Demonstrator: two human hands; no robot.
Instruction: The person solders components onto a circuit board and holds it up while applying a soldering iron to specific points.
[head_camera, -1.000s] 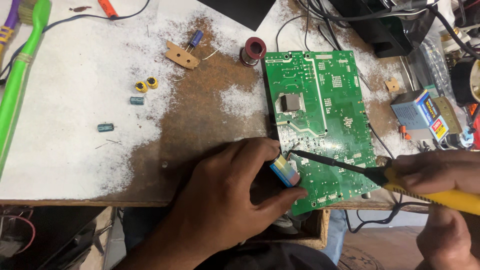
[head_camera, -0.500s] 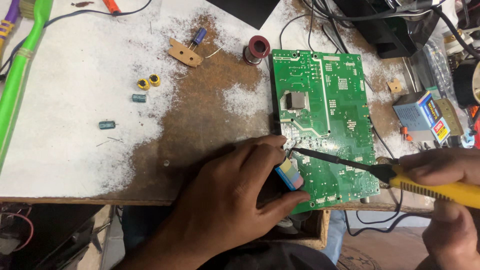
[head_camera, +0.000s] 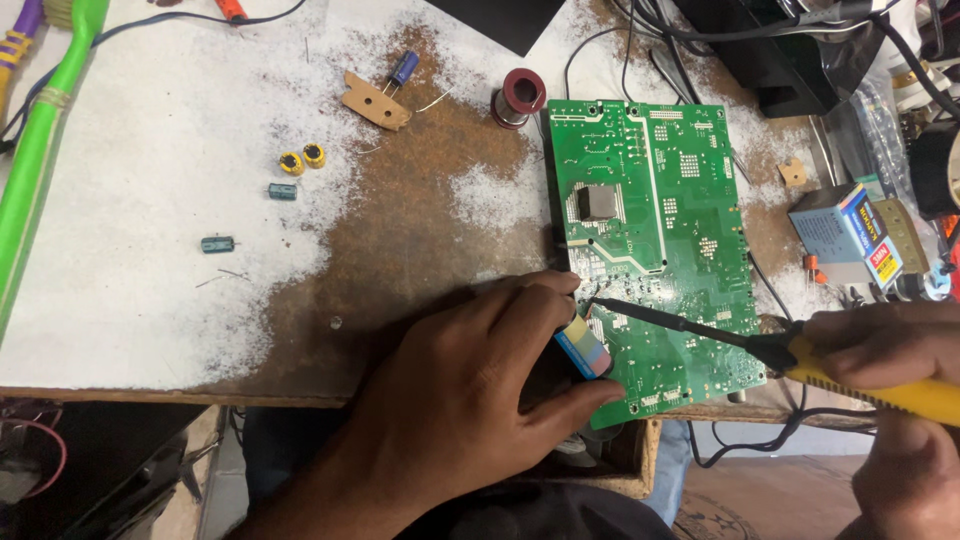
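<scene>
Head view, change: over the last second the green board (head_camera: 655, 250) has sat a little farther right and lower in the picture, then back; the iron's tip has stayed at the board's lower left, and the left hand has stayed pressed beside it.
Meaning: this looks like steady work held on a single solder point, not a move to a new one.
Left hand (head_camera: 470, 400): at 6 o'clock of the board, palm down on the rusty tabletop (head_camera: 150, 300).
Left fingers (head_camera: 560, 290): curled together, clamped on a small blue and yellow part (head_camera: 583, 345) touching the board's left edge.
Right hand (head_camera: 890, 350): at 4 o'clock of the board, fingers closed round the yellow handle of the soldering iron (head_camera: 700, 328).
Iron tip: touching the board just beside the left fingertips.
Around: loose capacitors (head_camera: 217, 244) at 9 o'clock, well apart; a red coil (head_camera: 516, 95) at 11 o'clock, near the board's top corner; a green brush handle (head_camera: 40, 150) at the far left.
</scene>
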